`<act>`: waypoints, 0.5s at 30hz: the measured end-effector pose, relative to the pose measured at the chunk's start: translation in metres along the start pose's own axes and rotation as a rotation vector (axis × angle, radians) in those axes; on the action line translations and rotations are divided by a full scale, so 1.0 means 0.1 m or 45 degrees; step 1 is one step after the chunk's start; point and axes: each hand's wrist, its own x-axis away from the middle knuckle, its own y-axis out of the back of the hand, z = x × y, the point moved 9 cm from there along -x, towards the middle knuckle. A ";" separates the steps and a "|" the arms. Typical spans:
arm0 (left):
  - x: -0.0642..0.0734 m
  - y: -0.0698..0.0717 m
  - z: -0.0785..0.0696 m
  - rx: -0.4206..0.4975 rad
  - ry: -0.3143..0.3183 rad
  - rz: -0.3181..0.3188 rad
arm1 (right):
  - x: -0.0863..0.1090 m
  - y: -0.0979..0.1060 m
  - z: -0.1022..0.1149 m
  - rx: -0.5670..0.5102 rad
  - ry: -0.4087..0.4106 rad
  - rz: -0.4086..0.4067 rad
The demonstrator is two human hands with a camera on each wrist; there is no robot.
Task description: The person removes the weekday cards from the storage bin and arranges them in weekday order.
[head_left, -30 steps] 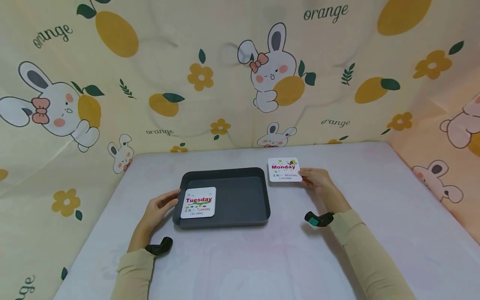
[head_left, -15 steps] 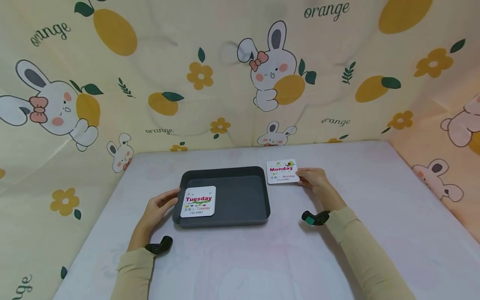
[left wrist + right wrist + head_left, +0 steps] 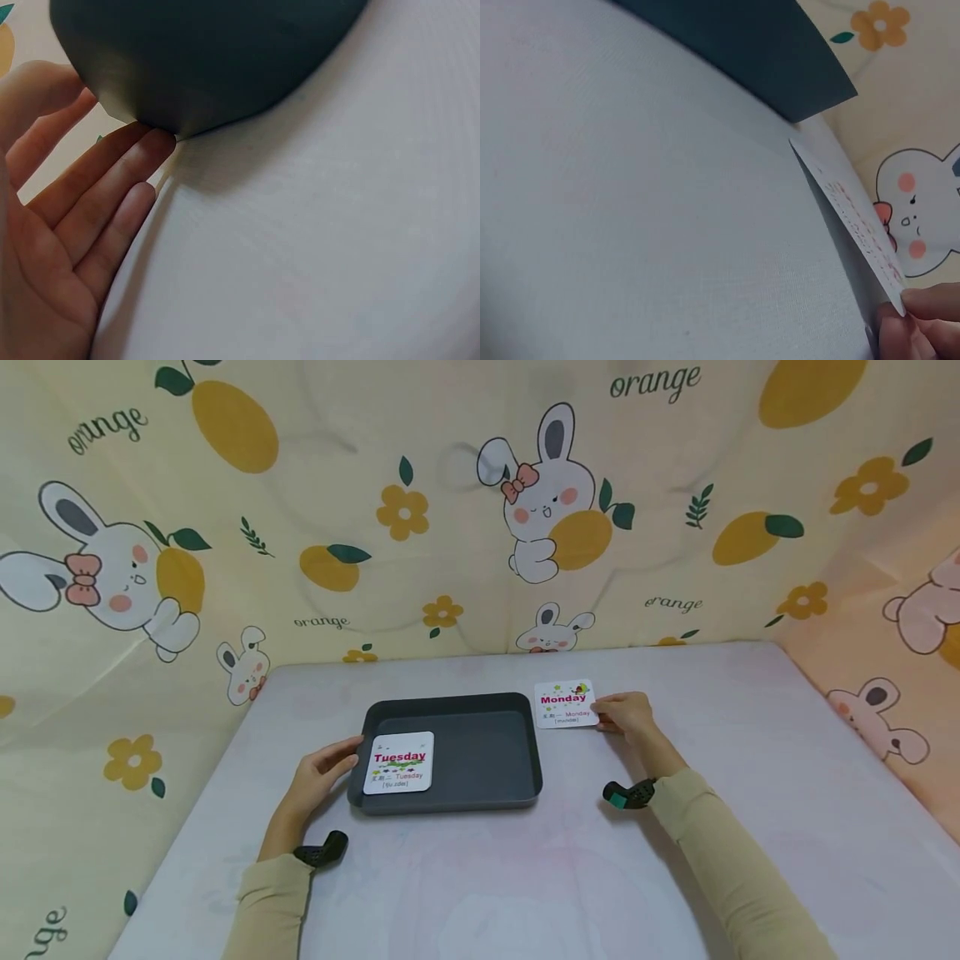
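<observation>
A dark grey tray (image 3: pixel 483 752) lies on the table, and a white "Tuesday" card (image 3: pixel 398 763) rests face up in its left part. My left hand (image 3: pixel 313 781) is at the tray's left side. In the left wrist view, its fairly straight fingertips (image 3: pixel 157 142) touch the tray's outer wall (image 3: pixel 210 67). Just beyond the tray's right back corner, my right hand (image 3: pixel 628 717) pinches the right edge of a white "Monday" card (image 3: pixel 566 703) between thumb and fingers. The right wrist view shows this card (image 3: pixel 855 225) tilted over the table, its shadow underneath.
A white cloth covers the table (image 3: pixel 480 877). Behind it hangs a cream backdrop (image 3: pixel 450 560) printed with rabbits and oranges, which continues along both sides. Black wrist devices (image 3: pixel 322 850) sit by both sleeve cuffs.
The right hand, with the Monday card, has shifted slightly left and toward me, then stays almost still. The left hand, tray and Tuesday card keep their places.
</observation>
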 end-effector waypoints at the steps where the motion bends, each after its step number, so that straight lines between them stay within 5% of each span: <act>1: 0.00 0.00 0.00 -0.001 -0.002 0.000 | 0.00 0.01 0.01 0.016 0.015 -0.007; 10: -0.01 0.00 0.01 0.001 -0.012 0.000 | -0.01 0.08 0.09 0.299 0.144 -0.100; 15: -0.01 0.01 0.02 0.010 -0.029 -0.001 | 0.00 0.12 0.10 0.348 0.181 -0.143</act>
